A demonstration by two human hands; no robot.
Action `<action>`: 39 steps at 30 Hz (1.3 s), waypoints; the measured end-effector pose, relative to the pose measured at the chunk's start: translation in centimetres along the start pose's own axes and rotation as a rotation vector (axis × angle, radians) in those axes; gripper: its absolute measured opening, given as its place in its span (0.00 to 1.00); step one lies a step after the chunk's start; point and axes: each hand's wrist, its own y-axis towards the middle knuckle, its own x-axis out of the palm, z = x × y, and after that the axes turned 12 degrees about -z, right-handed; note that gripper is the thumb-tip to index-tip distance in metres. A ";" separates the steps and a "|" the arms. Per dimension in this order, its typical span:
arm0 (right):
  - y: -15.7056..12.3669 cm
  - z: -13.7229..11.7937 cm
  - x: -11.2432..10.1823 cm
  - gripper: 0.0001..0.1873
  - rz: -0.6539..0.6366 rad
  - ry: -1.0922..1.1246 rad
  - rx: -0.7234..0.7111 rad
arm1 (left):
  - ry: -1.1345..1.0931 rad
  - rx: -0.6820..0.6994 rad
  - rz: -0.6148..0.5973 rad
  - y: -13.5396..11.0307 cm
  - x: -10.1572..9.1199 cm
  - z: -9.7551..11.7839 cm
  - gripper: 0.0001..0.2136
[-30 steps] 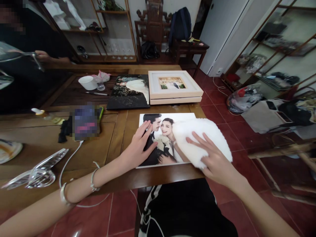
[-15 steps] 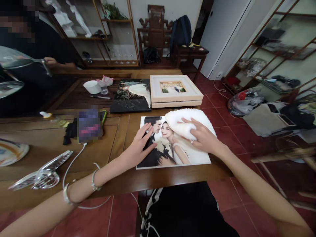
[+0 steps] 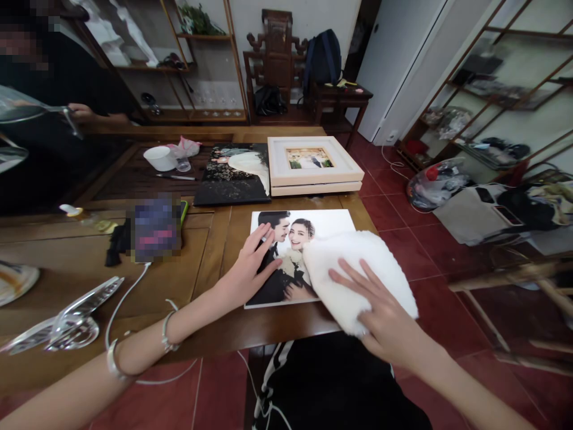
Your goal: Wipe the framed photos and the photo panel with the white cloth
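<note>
A glossy wedding photo panel [image 3: 331, 222] lies flat near the front edge of the wooden table [image 3: 210, 251]. My left hand [image 3: 248, 272] rests flat on the panel's left side, fingers spread, pressing it down. My right hand [image 3: 380, 310] lies with spread fingers on a white fluffy cloth [image 3: 358, 272], which covers the panel's lower right part and hangs past the table's front right corner.
Behind the panel lie a dark photo canvas [image 3: 233, 176] and a white boxed frame [image 3: 313, 164]. A blurred phone [image 3: 154, 227] with a white cable, a clear plastic piece [image 3: 67, 316], a white cup [image 3: 160, 158] and a plate [image 3: 13, 283] sit to the left. Another person's hand [image 3: 80, 111] is at far left.
My right hand swept the cloth up to the panel's top right, then back down to its lower right. My left hand stayed in place on the panel.
</note>
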 end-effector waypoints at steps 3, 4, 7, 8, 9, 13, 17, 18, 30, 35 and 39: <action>-1.5 -1.7 0.4 0.12 0.029 0.022 -0.039 | 0.002 -0.001 -0.013 0.0 -0.1 0.0 0.26; -1.7 -1.8 0.5 0.12 0.034 0.031 -0.044 | 0.004 -0.003 -0.013 0.0 -0.1 0.0 0.26; -1.0 -0.9 0.0 0.11 0.009 0.053 -0.039 | 0.009 0.008 -0.019 0.1 -0.2 -0.2 0.27; -0.5 -0.2 -0.3 0.11 -0.013 0.055 -0.029 | 0.011 0.019 -0.025 0.1 -0.2 -0.3 0.27; 0.2 0.6 -0.6 0.11 -0.037 0.054 -0.020 | 0.013 0.030 -0.031 0.0 -0.1 -0.3 0.27; 4.0 4.3 -1.1 0.10 -0.043 0.023 -0.016 | 0.009 0.040 -0.043 0.0 -0.2 -0.5 0.27; 8.0 7.2 -0.3 0.11 0.078 -0.017 -0.014 | 0.004 0.034 -0.054 0.0 -0.3 -0.4 0.27; 8.7 7.6 -0.2 0.12 0.099 -0.021 -0.007 | 0.006 0.034 -0.057 0.0 -0.4 -0.4 0.27; 2.7 0.1 -0.1 0.11 -0.037 0.067 0.001 | 0.005 0.017 -0.041 0.1 -0.2 -0.4 0.27; -0.6 -2.7 -0.3 0.12 -0.109 0.199 -0.080 | 0.000 0.033 -0.026 0.1 -0.1 -0.5 0.27; 1.0 -1.2 -0.1 0.10 -0.052 0.232 -0.063 | 0.006 0.054 -0.035 0.1 -0.2 -0.7 0.27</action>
